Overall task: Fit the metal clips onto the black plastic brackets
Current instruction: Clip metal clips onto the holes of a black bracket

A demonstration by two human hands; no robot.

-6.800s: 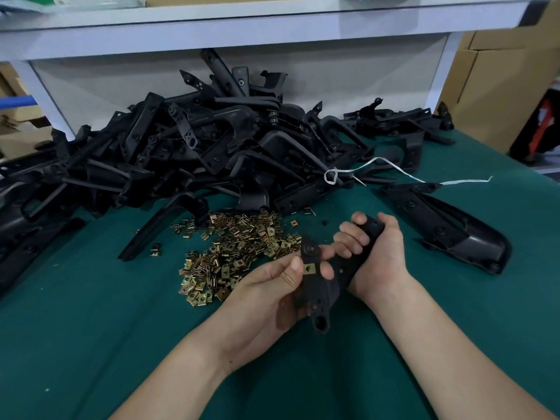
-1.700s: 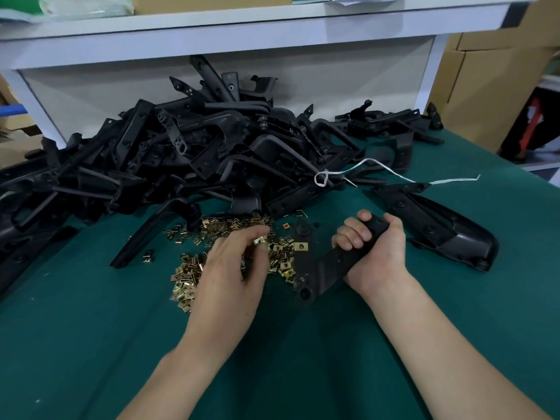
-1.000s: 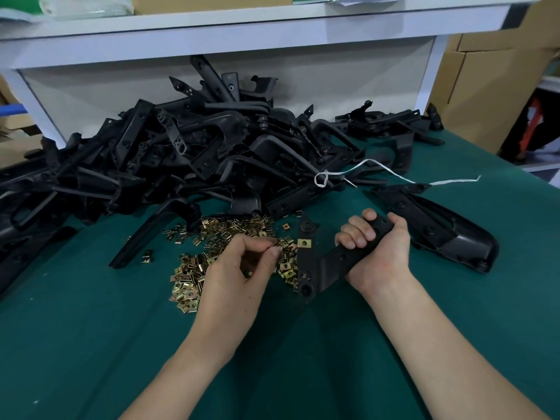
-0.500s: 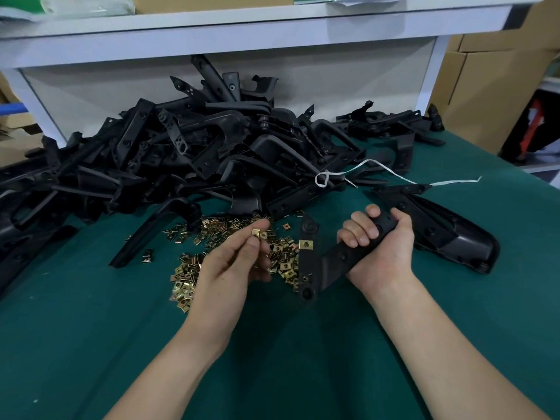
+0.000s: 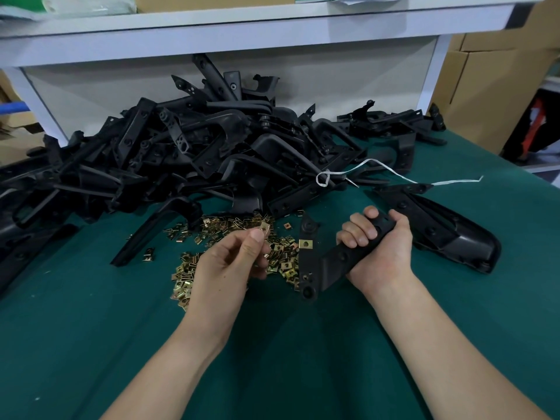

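My right hand (image 5: 382,249) grips a black plastic bracket (image 5: 330,260) by its upper arm, above the green table. One brass clip (image 5: 305,244) sits fitted on the bracket's upright left leg. My left hand (image 5: 228,263) pinches a single metal clip (image 5: 265,228) between thumb and fingertips, raised just left of the bracket. Below it lies the loose pile of brass clips (image 5: 218,237) on the cloth.
A large heap of black brackets (image 5: 188,159) fills the back of the green table (image 5: 91,344). A longer black part (image 5: 448,234) lies right of my right hand, with a white string (image 5: 391,171) trailing over it. A white shelf (image 5: 242,28) stands behind.
My left hand dipped into the clip pile, picked out one clip and lifted it towards the bracket. My right hand kept hold of the bracket, tilting it slightly.
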